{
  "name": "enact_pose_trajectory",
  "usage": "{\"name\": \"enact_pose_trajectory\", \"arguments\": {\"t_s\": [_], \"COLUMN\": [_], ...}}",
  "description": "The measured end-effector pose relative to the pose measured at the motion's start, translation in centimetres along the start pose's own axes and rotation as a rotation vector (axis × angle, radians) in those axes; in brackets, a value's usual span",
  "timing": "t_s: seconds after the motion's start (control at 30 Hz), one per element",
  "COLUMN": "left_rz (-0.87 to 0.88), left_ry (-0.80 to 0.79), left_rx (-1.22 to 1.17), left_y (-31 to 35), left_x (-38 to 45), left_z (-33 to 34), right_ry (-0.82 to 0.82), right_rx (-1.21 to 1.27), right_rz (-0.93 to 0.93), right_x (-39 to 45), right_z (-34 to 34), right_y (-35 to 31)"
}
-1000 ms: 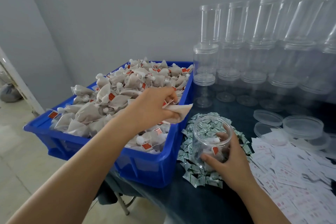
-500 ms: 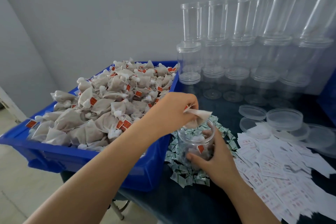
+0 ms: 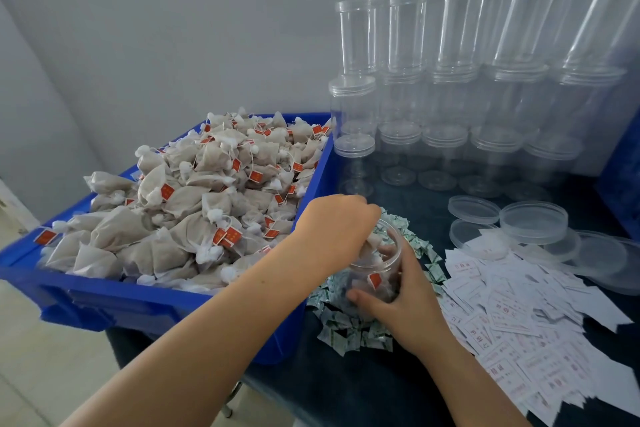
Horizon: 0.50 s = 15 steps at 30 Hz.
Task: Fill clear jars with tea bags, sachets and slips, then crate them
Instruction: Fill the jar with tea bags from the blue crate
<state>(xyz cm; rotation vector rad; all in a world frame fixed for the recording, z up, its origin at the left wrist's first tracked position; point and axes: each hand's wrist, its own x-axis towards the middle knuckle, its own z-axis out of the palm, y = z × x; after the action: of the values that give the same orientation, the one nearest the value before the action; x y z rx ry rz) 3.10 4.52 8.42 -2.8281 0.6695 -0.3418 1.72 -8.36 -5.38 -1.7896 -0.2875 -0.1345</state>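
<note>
The right hand (image 3: 408,305) grips the upright clear plastic jar (image 3: 375,274), mouth upward, near the counter's front edge. The left hand (image 3: 332,229) pinches a beige tea bag (image 3: 369,246) into the mouth.

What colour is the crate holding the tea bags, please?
Blue crate, clearest in the head view.

Two bare forearms in view, no sleeves, cuffs or gloves anywhere along them. Left forearm (image 3: 194,340) entering from lower left of frame, long and slender, bare to frame edge. Right forearm (image 3: 464,381) entering from bottom centre-right, shorter stretch visible, equally bare. Left hand (image 3: 334,229) near frame centre: no rings, no watch, no wristband. Right hand (image 3: 408,302) just below and right of it: likewise unadorned. Fingernails short where visible, detail too blurred for more.
</note>
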Motion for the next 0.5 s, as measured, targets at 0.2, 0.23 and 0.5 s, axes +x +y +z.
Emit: {"name": "enact_pose_trajectory", "arguments": {"t_s": [0.2,0.23,0.5], "left_rz": [0.016,0.014,0.034], "left_ry": [-0.035,-0.04,0.039], "left_rx": [0.102,0.105,0.006], "left_y": [0.44,0.45,0.15], "left_x": [0.31,0.35,-0.3], "left_z": [-0.15,-0.15,0.04], "right_ry": [0.001,0.001,0.006], "right_rx": [-0.021,-0.021,-0.032], "right_rz": [-0.006,-0.005,0.012], "right_x": [-0.08,-0.08,-0.13], "right_z": [-0.02,0.0,0.13], "right_y": [-0.12,-0.16,-0.35]}}
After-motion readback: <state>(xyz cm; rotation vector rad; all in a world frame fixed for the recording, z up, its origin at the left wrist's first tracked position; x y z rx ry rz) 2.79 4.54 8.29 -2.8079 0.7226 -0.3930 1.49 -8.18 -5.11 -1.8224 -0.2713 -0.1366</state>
